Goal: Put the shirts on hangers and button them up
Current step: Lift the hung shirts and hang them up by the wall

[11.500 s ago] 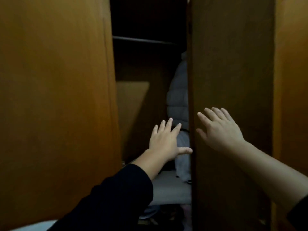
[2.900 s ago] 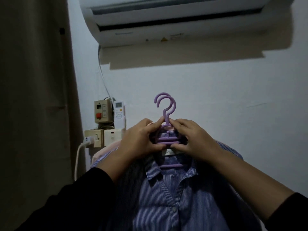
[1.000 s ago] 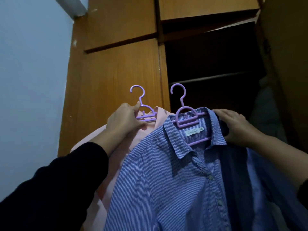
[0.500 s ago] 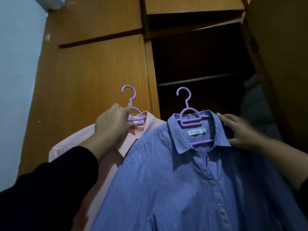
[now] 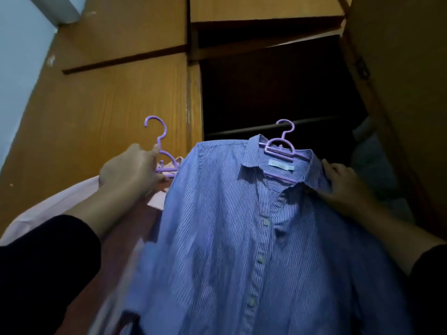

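Observation:
A blue striped shirt (image 5: 225,226), buttoned down its front, hangs on a purple hanger (image 5: 280,146) whose hook is level with the wardrobe rail (image 5: 242,130). My right hand (image 5: 343,187) grips the shirt's right shoulder with the hanger arm under the cloth. A pink shirt (image 5: 55,206) hangs on a second purple hanger (image 5: 159,146) at the left, mostly hidden behind my arm and the blue shirt. My left hand (image 5: 130,172) grips that hanger just below its hook.
The open wardrobe compartment (image 5: 278,88) is dark, with a pale padded garment (image 5: 372,165) hanging at its right. A closed wooden door (image 5: 108,112) stands at the left and the open door (image 5: 406,93) at the right. A white wall (image 5: 17,68) lies far left.
Both shirts came off the wall by the air conditioner and now face the wardrobe. In the last half second the blue shirt's hanger rose and moved right, up to the rail.

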`<state>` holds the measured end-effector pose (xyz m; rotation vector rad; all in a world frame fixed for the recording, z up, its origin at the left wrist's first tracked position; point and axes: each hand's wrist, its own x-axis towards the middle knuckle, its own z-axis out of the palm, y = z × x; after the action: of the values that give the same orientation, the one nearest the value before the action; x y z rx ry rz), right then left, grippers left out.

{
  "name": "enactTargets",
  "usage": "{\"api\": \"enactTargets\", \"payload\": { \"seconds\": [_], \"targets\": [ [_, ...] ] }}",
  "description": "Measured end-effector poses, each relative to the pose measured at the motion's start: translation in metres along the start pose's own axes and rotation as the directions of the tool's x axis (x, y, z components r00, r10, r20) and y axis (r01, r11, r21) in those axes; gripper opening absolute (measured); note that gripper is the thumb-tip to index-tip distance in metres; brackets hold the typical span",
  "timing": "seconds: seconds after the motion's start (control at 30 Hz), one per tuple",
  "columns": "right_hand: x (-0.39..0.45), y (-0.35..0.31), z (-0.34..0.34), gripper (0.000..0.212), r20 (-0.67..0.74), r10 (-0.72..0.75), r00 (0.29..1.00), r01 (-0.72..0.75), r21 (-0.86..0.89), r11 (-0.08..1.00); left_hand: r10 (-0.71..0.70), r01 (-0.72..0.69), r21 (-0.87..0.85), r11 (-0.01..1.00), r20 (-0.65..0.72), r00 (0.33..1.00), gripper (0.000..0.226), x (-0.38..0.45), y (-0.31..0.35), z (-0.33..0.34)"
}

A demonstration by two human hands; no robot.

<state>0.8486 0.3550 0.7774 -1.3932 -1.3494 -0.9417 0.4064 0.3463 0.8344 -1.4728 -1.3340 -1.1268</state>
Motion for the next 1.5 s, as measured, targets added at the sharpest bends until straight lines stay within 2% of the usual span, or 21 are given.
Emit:
{"api": "enactTargets", "payload": {
  "seconds": [0.2,0.43,0.6,0.73,0.83,0.93,0.97,1.2,1.33,1.5],
  "targets": [
    [0.021,0.018,0.024,0.094,-0.011,0.114,0.993,-0.115,-0.097,0.989,-0.027,0.027,0.029,0.999,0.008,1.000,0.057,0.001,0.026,0.016],
    [0.060,0.019,0.035,0.097,-0.034,0.048,0.998,-0.054,-0.213,0.976,-0.002,0.002,0.052,0.999,0.004,1.000,0.067,0.003,0.049,0.028],
    [0.084,0.013,0.038,0.088,-0.075,0.018,0.997,-0.038,-0.277,0.960,-0.005,0.005,0.041,0.999,0.017,1.000,0.073,0.010,0.059,0.031],
    [0.096,0.004,0.048,0.085,-0.090,-0.034,0.995,-0.009,-0.433,0.901,0.044,-0.043,0.072,0.996,-0.007,0.999,0.069,0.017,0.067,0.038],
    [0.104,0.000,0.052,0.071,-0.149,-0.136,0.979,0.039,-0.519,0.854,0.089,-0.086,0.106,0.991,-0.024,0.996,0.070,0.020,0.068,0.046],
    [0.114,0.006,0.058,0.057,-0.161,-0.222,0.962,0.052,-0.685,0.726,0.114,-0.109,0.117,0.987,-0.034,0.993,0.076,0.024,0.064,0.054],
    [0.118,0.009,0.061,0.055,-0.179,-0.235,0.955,0.045,-0.698,0.714,0.122,-0.116,0.113,0.987,-0.045,0.992,0.077,0.026,0.062,0.057],
    [0.149,0.017,0.091,0.054,-0.282,-0.276,0.919,0.067,-0.578,0.813,0.120,-0.117,0.054,0.992,-0.059,0.991,0.083,0.034,0.060,0.063],
    [0.169,0.013,0.095,0.064,-0.239,-0.201,0.950,0.019,-0.599,0.801,0.081,-0.079,0.087,0.993,-0.022,0.996,0.091,0.037,0.068,0.058],
    [0.193,0.013,0.101,0.061,-0.266,-0.195,0.944,-0.015,-0.624,0.782,0.077,-0.075,0.091,0.993,-0.010,0.997,0.102,0.045,0.080,0.059]
  ]
}}
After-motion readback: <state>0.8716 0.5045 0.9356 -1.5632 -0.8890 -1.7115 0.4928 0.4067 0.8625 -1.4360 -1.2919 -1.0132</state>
